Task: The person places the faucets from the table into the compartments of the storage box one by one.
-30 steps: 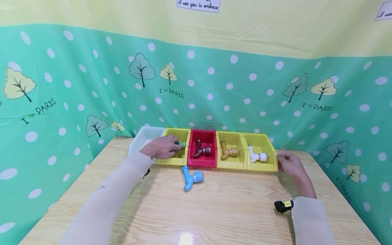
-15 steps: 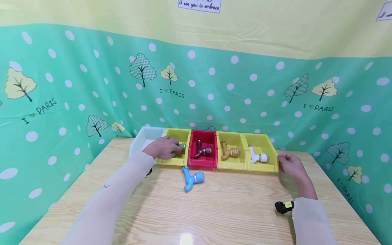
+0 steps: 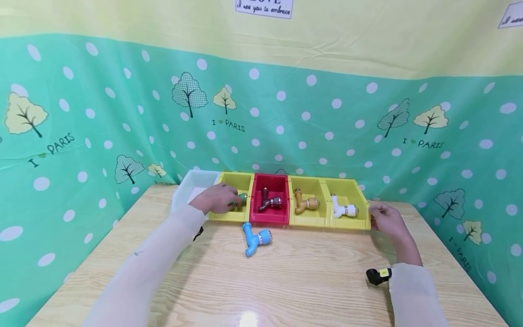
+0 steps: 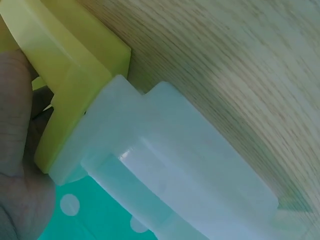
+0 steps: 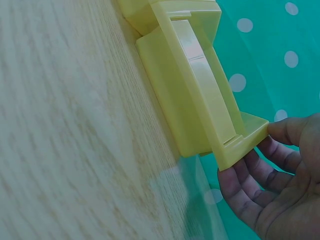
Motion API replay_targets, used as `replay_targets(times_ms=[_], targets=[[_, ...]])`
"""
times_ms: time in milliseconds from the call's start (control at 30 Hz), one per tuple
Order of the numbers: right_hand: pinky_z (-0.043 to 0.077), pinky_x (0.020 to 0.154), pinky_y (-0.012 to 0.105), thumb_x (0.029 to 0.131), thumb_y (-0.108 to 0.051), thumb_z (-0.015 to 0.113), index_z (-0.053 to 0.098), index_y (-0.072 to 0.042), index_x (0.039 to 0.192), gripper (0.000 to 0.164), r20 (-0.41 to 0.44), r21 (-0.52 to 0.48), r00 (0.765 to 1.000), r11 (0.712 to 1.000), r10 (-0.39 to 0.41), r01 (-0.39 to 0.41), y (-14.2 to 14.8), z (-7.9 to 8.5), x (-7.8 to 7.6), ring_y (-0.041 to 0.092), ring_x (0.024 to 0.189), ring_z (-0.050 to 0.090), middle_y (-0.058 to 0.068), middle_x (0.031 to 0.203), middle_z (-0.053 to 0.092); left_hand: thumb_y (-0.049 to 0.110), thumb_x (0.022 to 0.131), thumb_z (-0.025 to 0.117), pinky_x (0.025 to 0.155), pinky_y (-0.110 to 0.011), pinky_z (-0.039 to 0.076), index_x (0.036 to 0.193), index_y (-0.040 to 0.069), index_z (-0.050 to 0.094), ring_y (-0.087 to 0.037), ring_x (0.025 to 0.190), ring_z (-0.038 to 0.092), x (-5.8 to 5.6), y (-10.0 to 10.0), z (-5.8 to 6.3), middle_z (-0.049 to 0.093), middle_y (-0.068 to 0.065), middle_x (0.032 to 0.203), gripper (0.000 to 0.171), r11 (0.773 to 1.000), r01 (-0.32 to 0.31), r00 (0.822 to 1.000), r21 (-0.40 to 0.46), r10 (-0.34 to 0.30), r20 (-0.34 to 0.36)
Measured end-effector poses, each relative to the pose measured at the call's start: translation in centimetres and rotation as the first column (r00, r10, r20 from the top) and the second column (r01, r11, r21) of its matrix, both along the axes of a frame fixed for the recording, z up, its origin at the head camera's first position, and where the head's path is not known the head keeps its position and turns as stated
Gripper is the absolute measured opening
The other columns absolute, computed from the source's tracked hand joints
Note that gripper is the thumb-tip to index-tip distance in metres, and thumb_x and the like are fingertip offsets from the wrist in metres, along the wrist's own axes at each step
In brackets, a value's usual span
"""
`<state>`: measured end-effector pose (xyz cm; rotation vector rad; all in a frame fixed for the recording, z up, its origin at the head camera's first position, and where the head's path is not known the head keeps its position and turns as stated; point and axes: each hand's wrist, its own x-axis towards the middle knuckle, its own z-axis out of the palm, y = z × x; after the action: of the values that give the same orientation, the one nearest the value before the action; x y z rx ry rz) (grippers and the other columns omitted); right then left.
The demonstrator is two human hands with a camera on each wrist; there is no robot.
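Observation:
My left hand (image 3: 216,198) reaches into the yellow bin second from the left and grips a green tap (image 3: 244,198), whose knob shows past my fingertips. The rest of that tap is hidden under the hand. In the left wrist view, part of the hand (image 4: 12,115) shows behind the yellow bin's wall (image 4: 75,95), while the held tap is out of sight. At the row's far right end, my right hand (image 3: 388,221) pinches the rim of the last yellow bin (image 5: 187,90) between thumb and fingers. A white tap (image 3: 343,209) lies in that bin.
A blue tap (image 3: 256,238) lies on the wooden table (image 3: 286,281) before the row. The red bin (image 3: 271,180) contains a dark red tap (image 3: 269,200), and the adjacent yellow bin an orange-brown tap (image 3: 305,203). A translucent white bin (image 3: 181,195) ends the row on the left.
The green tap's knob has shifted and turned slightly within its bin under my left fingers. My right hand has stayed on the end bin.

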<state>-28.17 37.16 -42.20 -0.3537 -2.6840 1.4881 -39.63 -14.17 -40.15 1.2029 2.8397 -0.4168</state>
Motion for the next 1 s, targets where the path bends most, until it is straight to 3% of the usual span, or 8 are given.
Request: replay_targets(times_ms=[167,300,467,600,767,1000], targets=[[0.06,0.082,0.038,0.112,-0.031,0.035,0.048,0.008,0.135,0.047,-0.005,-0.003,1.0,1.0,-0.008,0.008,0.3,0.0,0.1,0.03,0.102,0.062,0.026,0.127,0.053,0.027,0.103,0.062,0.102,-0.046,0.047,0.114,0.031,0.072,-0.022,0.106,0.059,0.4,0.3,0.3,0.066,0.001,0.11,0.015,0.998,0.043,0.996,0.036,-0.04,-0.076],[0.06,0.083,0.039,0.112,-0.031,0.035,0.047,0.009,0.136,0.047,-0.016,-0.01,1.0,1.0,-0.006,0.006,0.3,-0.1,0.1,0.031,0.102,0.063,0.027,0.128,0.053,0.025,0.101,0.063,0.104,-0.046,0.045,0.113,0.028,0.073,-0.023,0.102,0.06,1.2,0.4,0.6,0.067,0.0,0.106,0.016,0.992,0.096,0.982,0.084,-0.08,-0.17],[0.06,0.084,0.039,0.112,-0.032,0.035,0.048,0.008,0.135,0.048,-0.015,0.002,1.0,1.0,0.0,0.0,0.2,-0.2,0.0,0.033,0.105,0.063,0.028,0.13,0.052,0.024,0.1,0.063,0.105,-0.047,0.046,0.118,0.025,0.072,-0.024,0.105,0.061,2.8,0.4,0.9,0.068,-0.001,0.11,0.021,0.979,0.168,0.955,0.119,-0.131,-0.266],[0.06,0.085,0.039,0.113,-0.034,0.035,0.048,0.007,0.135,0.048,-0.008,0.015,1.0,1.0,-0.006,0.007,0.1,-0.3,-0.1,0.036,0.109,0.062,0.028,0.133,0.052,0.029,0.1,0.062,0.102,-0.047,0.047,0.119,0.023,0.068,-0.025,0.104,0.061,4.6,0.5,0.9,0.068,-0.002,0.112,0.021,0.981,0.171,0.936,0.091,-0.133,-0.326],[0.06,0.086,0.04,0.113,-0.034,0.035,0.048,0.006,0.135,0.048,-0.007,0.021,1.0,1.0,-0.003,0.004,0.2,-0.3,-0.2,0.037,0.11,0.061,0.028,0.133,0.052,0.035,0.1,0.065,0.099,-0.046,0.049,0.124,0.024,0.067,-0.025,0.105,0.061,7.1,0.7,0.8,0.066,-0.002,0.116,0.027,0.981,0.183,0.934,0.067,-0.152,-0.322],[0.06,0.086,0.04,0.113,-0.033,0.035,0.048,0.007,0.136,0.048,-0.011,0.021,1.0,1.0,0.005,-0.005,0.2,-0.3,0.0,0.036,0.11,0.062,0.029,0.135,0.051,0.035,0.101,0.063,0.101,-0.044,0.05,0.13,0.027,0.065,-0.023,0.113,0.06,9.6,1.0,-0.3,0.065,-0.002,0.122,0.03,0.938,0.34,0.914,0.072,-0.312,-0.259]])
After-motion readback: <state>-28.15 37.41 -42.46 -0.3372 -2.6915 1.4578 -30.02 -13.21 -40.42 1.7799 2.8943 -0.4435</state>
